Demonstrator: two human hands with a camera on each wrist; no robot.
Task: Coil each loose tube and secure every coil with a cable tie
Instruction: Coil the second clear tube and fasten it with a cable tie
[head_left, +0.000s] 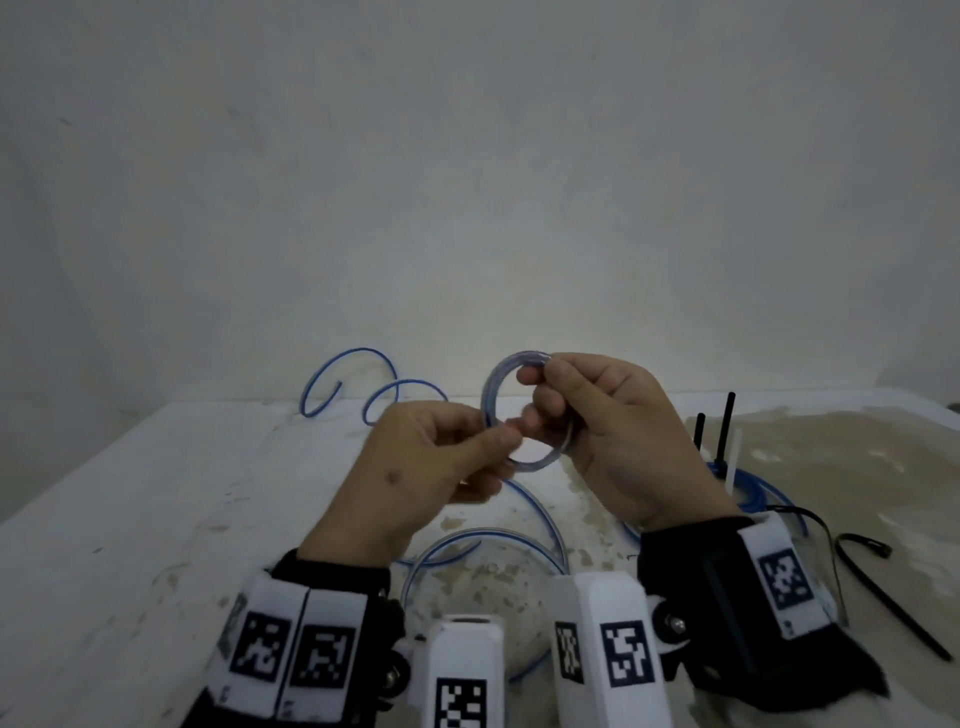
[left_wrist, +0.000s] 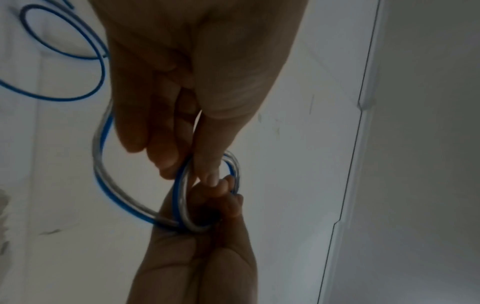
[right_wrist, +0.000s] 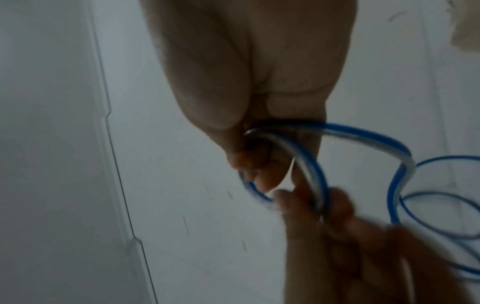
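Head view, lower two thirds of frame: white table, stained tan toward the right. Lying along it, centre to upper left: loose clear tube with blue stripe, sprawling in open loops. Right edge of frame: finished blue coil, cable-tie tails standing up from it. Lower right: spare black cable tie, lying flat. Centre, above the table: right hand, fingers curling through and clamping a small ring of the same tube. Left of centre: left hand, thumb and forefinger pinching the ring's lower rim, touching the right fingertips. Left wrist view, centre: thumb pressing the tube against the fingers.
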